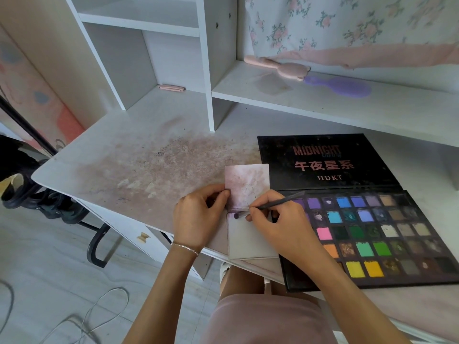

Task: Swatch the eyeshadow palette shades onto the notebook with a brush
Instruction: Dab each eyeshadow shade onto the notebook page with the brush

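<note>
two hands meet over the notebook (250, 240) at the desk's (139, 155) near edge: left hand (196, 217) pinches its upper page, right hand (278, 227) pinches the brush (269, 207), handle slanting toward the palette (372, 232) just right, tip touching the fold.

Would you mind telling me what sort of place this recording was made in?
Probably a home bedroom or dorm room, at a white desk with built-in shelves. A purple hairbrush and a pink plush toy lie on one shelf, with floral fabric hanging behind.
</note>
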`<action>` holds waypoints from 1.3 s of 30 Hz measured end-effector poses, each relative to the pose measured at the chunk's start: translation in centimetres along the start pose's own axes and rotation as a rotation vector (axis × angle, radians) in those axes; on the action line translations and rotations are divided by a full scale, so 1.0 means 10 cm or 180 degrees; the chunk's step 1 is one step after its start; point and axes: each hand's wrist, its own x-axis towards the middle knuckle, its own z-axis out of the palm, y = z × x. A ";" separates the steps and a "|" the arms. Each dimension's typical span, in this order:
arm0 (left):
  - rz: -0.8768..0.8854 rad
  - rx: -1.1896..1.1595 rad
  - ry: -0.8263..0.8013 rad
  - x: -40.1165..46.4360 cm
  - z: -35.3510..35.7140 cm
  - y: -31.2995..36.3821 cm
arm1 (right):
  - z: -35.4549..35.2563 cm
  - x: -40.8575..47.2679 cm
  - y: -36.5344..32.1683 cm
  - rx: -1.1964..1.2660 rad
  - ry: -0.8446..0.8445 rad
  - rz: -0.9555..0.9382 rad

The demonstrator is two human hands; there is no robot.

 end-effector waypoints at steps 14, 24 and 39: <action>0.0025 0.0008 -0.0015 0.00 0.00 0.01 | 0.01 0.01 0.02 0.0020 0.0113 -0.0090; 0.0004 -0.0035 0.0006 -0.01 -0.01 0.00 | -0.05 0.02 -0.02 0.1046 0.0450 -0.0112; 0.0036 0.0101 0.0277 -0.03 0.05 -0.01 | -0.86 -0.16 0.28 0.0806 0.1414 0.0147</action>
